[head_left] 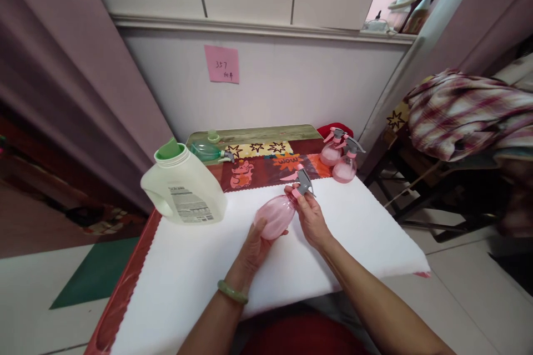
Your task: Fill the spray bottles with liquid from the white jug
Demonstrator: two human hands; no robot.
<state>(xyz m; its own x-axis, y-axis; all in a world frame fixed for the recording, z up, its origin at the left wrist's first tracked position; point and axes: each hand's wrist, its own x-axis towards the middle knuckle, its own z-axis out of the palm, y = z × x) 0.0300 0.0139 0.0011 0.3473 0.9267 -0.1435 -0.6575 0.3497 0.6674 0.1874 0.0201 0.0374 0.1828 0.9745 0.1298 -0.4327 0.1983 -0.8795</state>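
Note:
A pink spray bottle (275, 215) with a grey and pink trigger head (305, 182) is held tilted above the white cloth (200, 266), its head toward the upper right. Around the lower body of the bottle my left hand (257, 247) is closed; a green bangle (232, 292) circles that wrist. My right hand (310, 216) grips the neck just under the trigger head. Two more pink spray bottles (345, 169) stand at the table's far right. To the left is a large pale green jug (187, 191) with its mouth uncovered and something green in it.
Behind the jug lies a green spray bottle (205, 150) on its side, near a small green cap (213, 136). A wooden-patterned board (266, 134) rests against the wall. Plaid fabric (466, 113) hangs over furniture at the right.

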